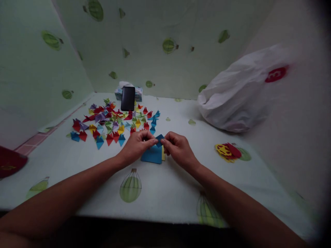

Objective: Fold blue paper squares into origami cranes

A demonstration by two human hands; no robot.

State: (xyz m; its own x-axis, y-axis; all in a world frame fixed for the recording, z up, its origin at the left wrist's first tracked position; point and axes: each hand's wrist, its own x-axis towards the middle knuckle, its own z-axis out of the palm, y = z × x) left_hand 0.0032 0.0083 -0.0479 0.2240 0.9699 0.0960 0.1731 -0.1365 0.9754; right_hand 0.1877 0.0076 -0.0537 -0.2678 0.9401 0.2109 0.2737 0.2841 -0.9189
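Head view: the scene was seen from above and behind two bare forearms reaching forward over a pale sheet (77, 162) printed with green balloons
Left hand (136, 146): fingers were curled in, thumb and forefinger pinched on the left edge of a small blue folded paper (159, 140)
Right hand (178, 148): fingers were likewise bent, the tips pinched on the right edge of the same piece, close to the left fingertips
Held piece: it was lifted just above a blue paper stack (152, 155) lying flat on the sheet, a yellow sheet edge (163, 154) showing at the stack's right side
Farther left: a spread of folded paper pieces (113, 120) in red, blue, yellow, green and purple was scattered on the sheet
Beyond the spread: a black phone (128, 98) was propped against a tissue box (139, 92)
Right side: red and yellow cut paper (227, 151) was seen near, a white plastic bag (240, 93) farther back
Far left edge: a dark red object (10, 161) was partly in view
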